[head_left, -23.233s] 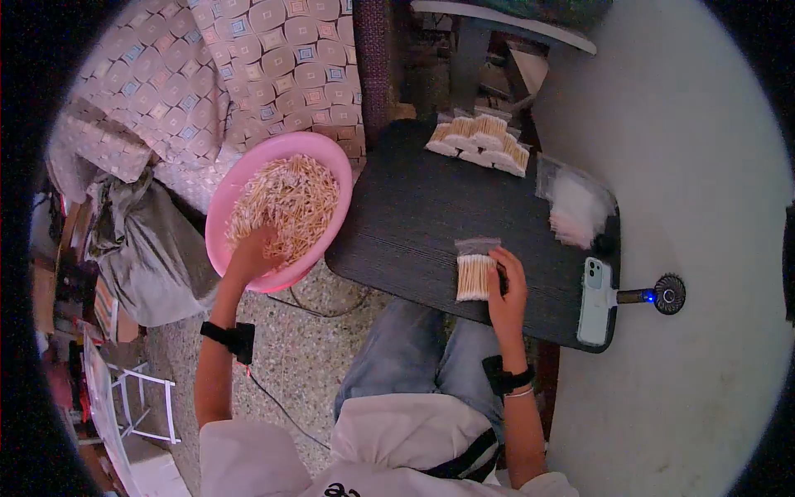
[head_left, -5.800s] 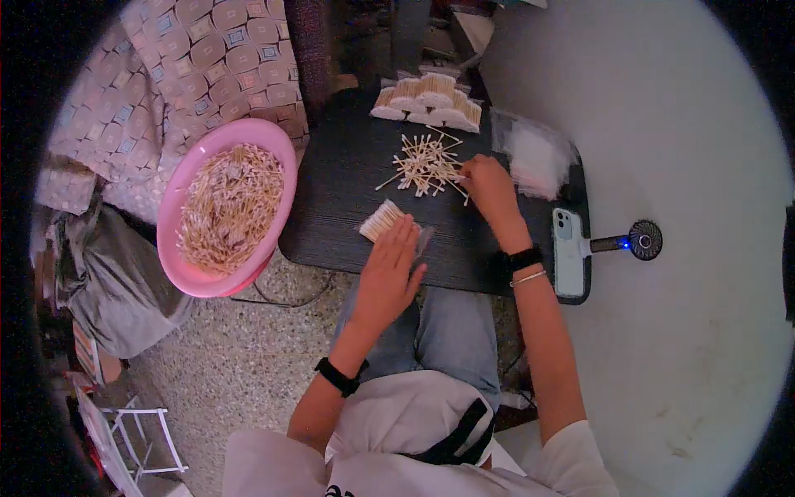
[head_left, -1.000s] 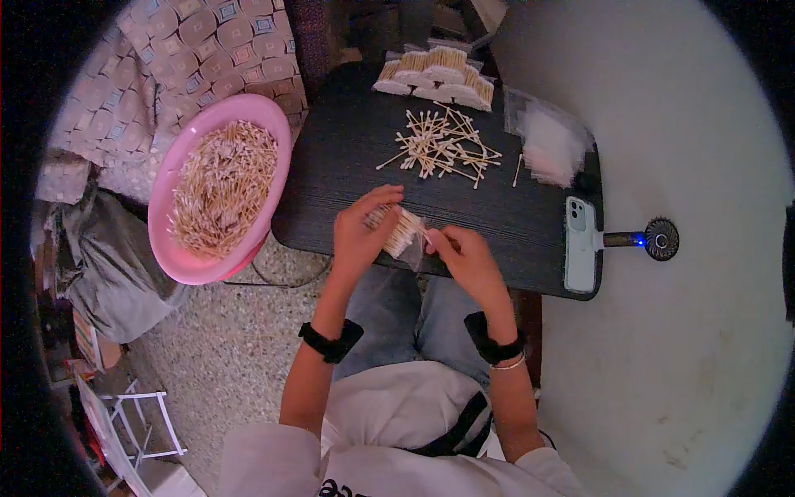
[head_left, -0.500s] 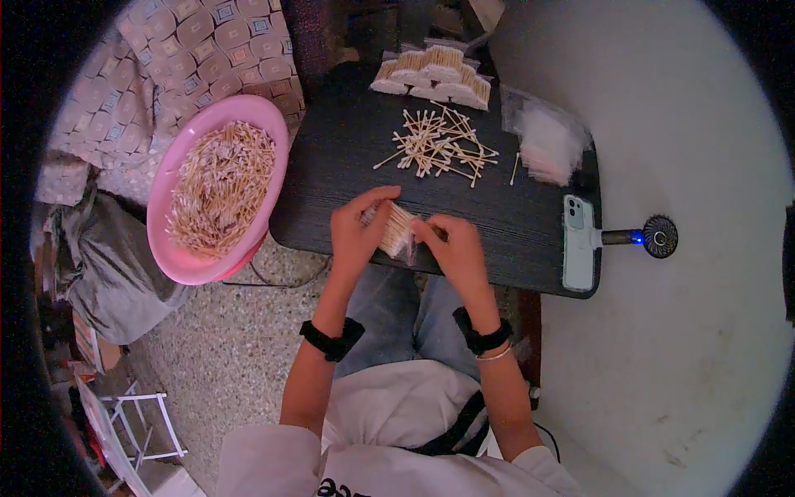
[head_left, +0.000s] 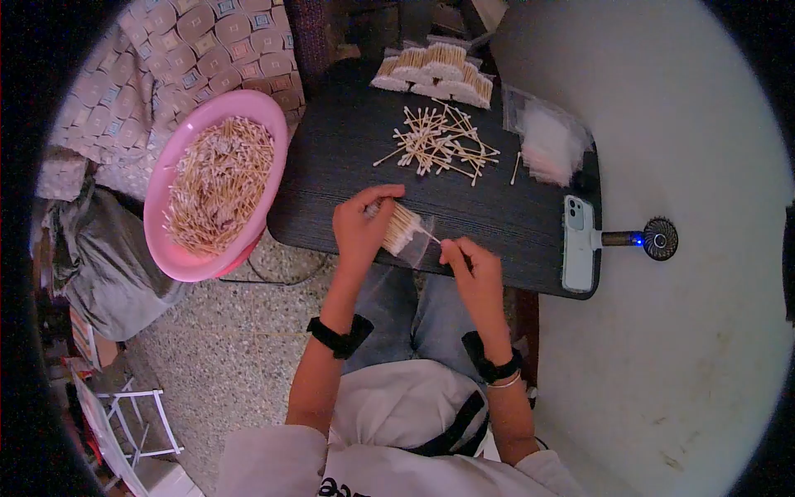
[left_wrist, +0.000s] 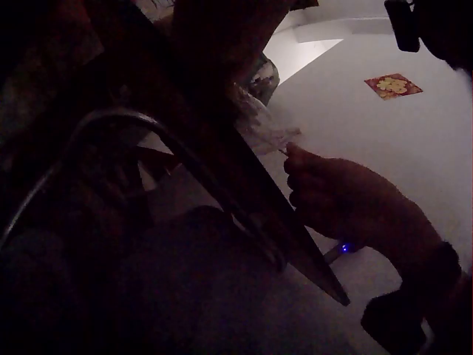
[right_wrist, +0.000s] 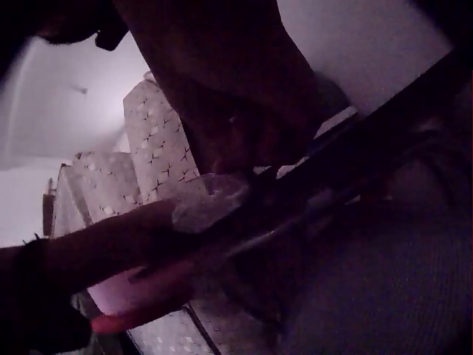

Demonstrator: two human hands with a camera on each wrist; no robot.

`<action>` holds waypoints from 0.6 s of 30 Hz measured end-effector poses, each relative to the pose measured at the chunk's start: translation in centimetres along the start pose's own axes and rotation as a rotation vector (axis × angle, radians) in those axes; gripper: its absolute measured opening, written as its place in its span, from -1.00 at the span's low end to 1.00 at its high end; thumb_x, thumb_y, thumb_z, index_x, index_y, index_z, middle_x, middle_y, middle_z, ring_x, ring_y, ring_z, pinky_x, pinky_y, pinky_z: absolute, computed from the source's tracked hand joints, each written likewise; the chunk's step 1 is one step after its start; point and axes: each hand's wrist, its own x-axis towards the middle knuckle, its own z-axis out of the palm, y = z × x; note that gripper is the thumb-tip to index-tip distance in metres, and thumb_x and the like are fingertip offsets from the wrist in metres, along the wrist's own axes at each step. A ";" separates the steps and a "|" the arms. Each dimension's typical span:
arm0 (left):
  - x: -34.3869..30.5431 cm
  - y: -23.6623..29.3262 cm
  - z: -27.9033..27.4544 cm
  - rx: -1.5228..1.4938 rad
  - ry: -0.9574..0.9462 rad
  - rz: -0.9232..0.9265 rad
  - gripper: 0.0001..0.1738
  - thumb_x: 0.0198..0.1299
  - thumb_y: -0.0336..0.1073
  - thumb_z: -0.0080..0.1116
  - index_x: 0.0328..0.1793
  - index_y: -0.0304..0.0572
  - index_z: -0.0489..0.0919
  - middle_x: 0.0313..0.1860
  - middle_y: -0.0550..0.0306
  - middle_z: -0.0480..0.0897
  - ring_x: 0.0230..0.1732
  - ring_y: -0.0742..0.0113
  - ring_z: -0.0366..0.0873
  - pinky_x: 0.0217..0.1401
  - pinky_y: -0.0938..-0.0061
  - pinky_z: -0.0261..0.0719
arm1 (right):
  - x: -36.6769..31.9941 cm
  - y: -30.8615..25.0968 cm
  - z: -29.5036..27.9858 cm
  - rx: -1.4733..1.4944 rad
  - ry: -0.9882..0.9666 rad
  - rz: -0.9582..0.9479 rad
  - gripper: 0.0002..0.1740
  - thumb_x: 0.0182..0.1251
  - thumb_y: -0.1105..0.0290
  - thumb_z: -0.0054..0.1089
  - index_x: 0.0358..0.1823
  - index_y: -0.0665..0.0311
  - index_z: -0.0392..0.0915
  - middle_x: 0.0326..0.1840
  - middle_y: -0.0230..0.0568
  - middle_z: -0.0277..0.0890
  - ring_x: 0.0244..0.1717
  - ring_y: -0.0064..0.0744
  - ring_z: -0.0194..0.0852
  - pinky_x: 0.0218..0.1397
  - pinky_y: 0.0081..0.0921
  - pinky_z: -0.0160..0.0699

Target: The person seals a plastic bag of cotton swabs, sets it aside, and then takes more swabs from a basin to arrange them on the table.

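Near the front edge of the black table lies a small clear bag of cotton swabs point(head_left: 402, 229), its clear end toward the right. My left hand point(head_left: 358, 228) grips the bag's left part, fingers curled over it. Between thumb and fingertips my right hand point(head_left: 475, 269) pinches the end of one swab point(head_left: 430, 236), which reaches to the bag's mouth. Loose swabs point(head_left: 435, 142) lie in a heap beyond the hands. In the dark left wrist view the right hand point(left_wrist: 351, 196) shows beside the clear plastic point(left_wrist: 266, 129).
Filled swab bags point(head_left: 439, 66) are stacked at the table's far edge. Flat empty bags point(head_left: 546, 141), a phone point(head_left: 578, 244) and a small fan point(head_left: 660, 238) are at the right. A pink basin point(head_left: 157, 217) of swabs stands left of the table point(head_left: 323, 195).
Loose swabs were added to the table, then the right hand came from the heap to the bag. In the last half second it has drawn slightly right, with a swab showing at its fingertips.
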 end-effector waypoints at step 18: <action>-0.4 0.1 -0.1 0.045 -0.049 -0.040 -0.78 0.22 -0.49 0.01 -0.11 -0.23 0.66 -0.17 0.15 0.71 -0.23 0.49 0.61 -0.14 0.60 0.53 | 2.0 -0.1 3.3 0.078 -0.025 0.030 -0.69 0.33 0.27 0.10 -0.49 0.35 0.55 -0.64 -0.11 0.46 -0.65 -0.37 0.37 -0.51 -0.44 0.32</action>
